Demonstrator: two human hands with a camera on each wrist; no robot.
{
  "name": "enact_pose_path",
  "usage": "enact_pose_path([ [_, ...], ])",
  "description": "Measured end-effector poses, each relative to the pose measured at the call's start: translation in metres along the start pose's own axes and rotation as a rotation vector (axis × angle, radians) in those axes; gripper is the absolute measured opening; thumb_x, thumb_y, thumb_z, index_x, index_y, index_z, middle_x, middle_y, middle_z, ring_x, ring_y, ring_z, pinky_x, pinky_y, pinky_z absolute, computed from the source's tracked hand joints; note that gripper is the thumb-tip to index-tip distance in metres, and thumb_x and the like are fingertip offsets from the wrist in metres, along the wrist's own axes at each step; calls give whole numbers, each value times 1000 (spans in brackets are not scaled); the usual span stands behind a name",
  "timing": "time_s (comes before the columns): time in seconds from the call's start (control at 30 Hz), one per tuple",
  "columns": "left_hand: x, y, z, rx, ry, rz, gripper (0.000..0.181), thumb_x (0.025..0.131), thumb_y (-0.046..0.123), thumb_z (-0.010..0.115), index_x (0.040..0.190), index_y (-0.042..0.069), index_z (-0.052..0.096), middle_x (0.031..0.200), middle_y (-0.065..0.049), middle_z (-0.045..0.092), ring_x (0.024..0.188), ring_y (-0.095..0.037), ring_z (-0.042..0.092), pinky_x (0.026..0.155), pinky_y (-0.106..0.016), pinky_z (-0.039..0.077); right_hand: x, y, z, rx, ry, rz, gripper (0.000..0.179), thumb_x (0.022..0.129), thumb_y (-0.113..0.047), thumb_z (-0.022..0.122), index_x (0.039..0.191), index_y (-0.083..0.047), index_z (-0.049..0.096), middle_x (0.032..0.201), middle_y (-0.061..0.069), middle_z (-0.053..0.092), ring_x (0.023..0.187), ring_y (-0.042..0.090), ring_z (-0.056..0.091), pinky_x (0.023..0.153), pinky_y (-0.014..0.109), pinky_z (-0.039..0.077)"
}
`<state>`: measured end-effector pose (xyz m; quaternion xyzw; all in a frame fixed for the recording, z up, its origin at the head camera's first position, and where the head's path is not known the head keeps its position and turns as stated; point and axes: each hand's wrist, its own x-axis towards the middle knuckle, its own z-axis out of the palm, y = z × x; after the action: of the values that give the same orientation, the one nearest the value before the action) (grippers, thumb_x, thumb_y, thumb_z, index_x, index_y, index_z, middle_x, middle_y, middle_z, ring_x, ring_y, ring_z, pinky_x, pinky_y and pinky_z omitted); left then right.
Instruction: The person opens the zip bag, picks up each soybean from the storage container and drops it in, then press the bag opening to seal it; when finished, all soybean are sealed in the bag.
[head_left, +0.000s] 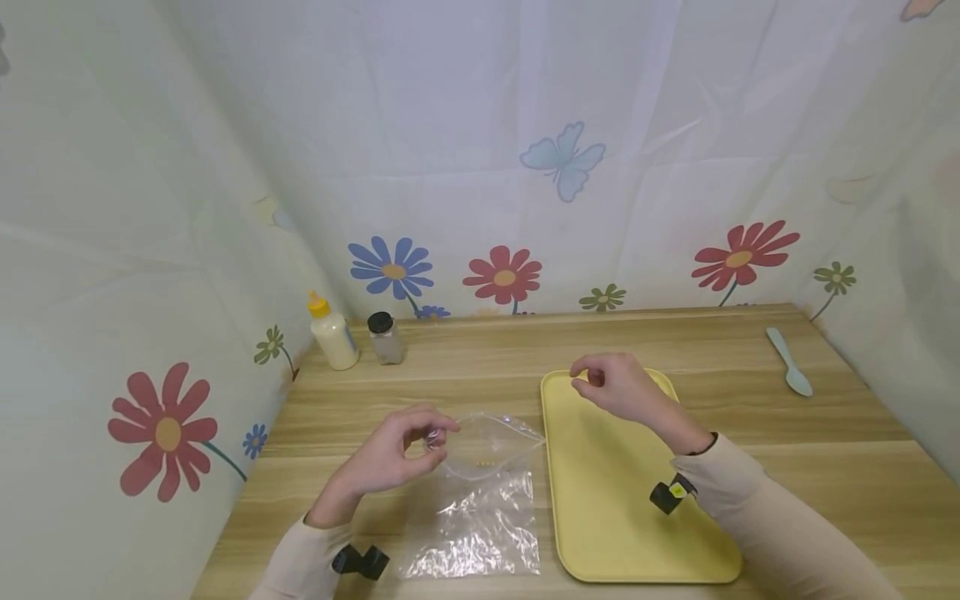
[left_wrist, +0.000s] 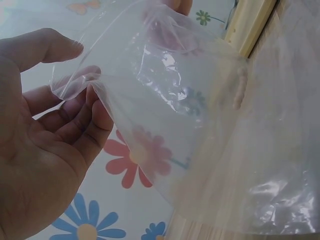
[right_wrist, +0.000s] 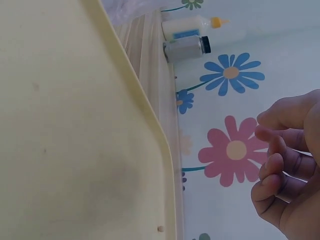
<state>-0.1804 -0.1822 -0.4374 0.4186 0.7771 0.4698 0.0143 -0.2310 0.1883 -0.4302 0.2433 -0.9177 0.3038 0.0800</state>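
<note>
A clear zip-top plastic bag [head_left: 480,517] lies on the table with its mouth gaping and raised at the left. My left hand [head_left: 401,446] holds that side of the mouth, fingers curled behind the film [left_wrist: 100,82], thumb in front. A short row of small yellow pieces [head_left: 486,463] shows through the plastic; in the left wrist view the row [left_wrist: 241,90] looks like pale bumps. My right hand [head_left: 618,383] hovers over the far part of the yellow tray [head_left: 622,533]. Its fingers [right_wrist: 272,167] are loosely curled, thumb near index fingertip, with nothing visible between them.
A bottle with a yellow nozzle [head_left: 335,340] and a dark-lidded jar [head_left: 387,343] stand at the back left. A pale spoon [head_left: 789,362] lies at the back right. A tiny brownish piece [right_wrist: 160,229] sits near the tray's rim. Flower-printed curtains [head_left: 465,167] surround the table.
</note>
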Motion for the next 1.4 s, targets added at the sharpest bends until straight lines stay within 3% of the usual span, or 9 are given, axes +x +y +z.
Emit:
enact_pose_path([
  [0.4, 0, -1, 0, -7, 2, 13, 37, 81, -3, 69, 117, 2, 64, 92, -2, 62, 84, -14, 60, 76, -28, 58, 2, 23, 7, -3, 10, 39, 10, 86, -13, 69, 94, -7, 72, 61, -5, 51, 50, 5, 40, 49, 21, 35],
  [0.63, 0, 1, 0, -19, 7, -19, 37, 79, -5, 70, 115, -1, 64, 91, -2, 61, 83, -18, 60, 76, -28, 58, 3, 41, 12, -7, -5, 106, 13, 86, -14, 69, 95, -4, 72, 61, -5, 52, 48, 6, 39, 49, 22, 35],
  [0.83, -1, 0, 1, -9, 15, -17, 39, 77, -10, 70, 115, -2, 64, 89, -12, 61, 82, -25, 59, 74, -31, 58, 3, 54, 13, -6, -45, 186, 18, 87, -15, 68, 99, -3, 71, 64, -2, 55, 48, 8, 41, 46, 23, 35],
  [0.93, -1, 4, 1, -7, 16, -30, 38, 77, -12, 69, 114, -3, 64, 88, -12, 61, 82, -24, 59, 74, -33, 58, 3, 59, 14, -16, -55, 203, 19, 87, -15, 67, 101, -2, 71, 65, 0, 55, 47, 9, 41, 45, 23, 34],
  [1.17, 4, 30, -3, -24, 7, -33, 34, 79, -11, 67, 112, -4, 64, 89, -8, 62, 82, -14, 59, 77, -33, 58, 3, 70, 16, -58, -85, 221, 18, 87, -14, 67, 100, -2, 72, 67, 0, 58, 51, 10, 46, 47, 24, 39],
  [1.4, 4, 32, -3, -26, 10, -31, 35, 79, -12, 67, 112, -4, 64, 89, -8, 62, 83, -11, 58, 77, -33, 58, 6, 77, 17, -104, -100, 195, 17, 84, -11, 67, 97, -1, 73, 66, 0, 60, 56, 11, 47, 51, 25, 39],
])
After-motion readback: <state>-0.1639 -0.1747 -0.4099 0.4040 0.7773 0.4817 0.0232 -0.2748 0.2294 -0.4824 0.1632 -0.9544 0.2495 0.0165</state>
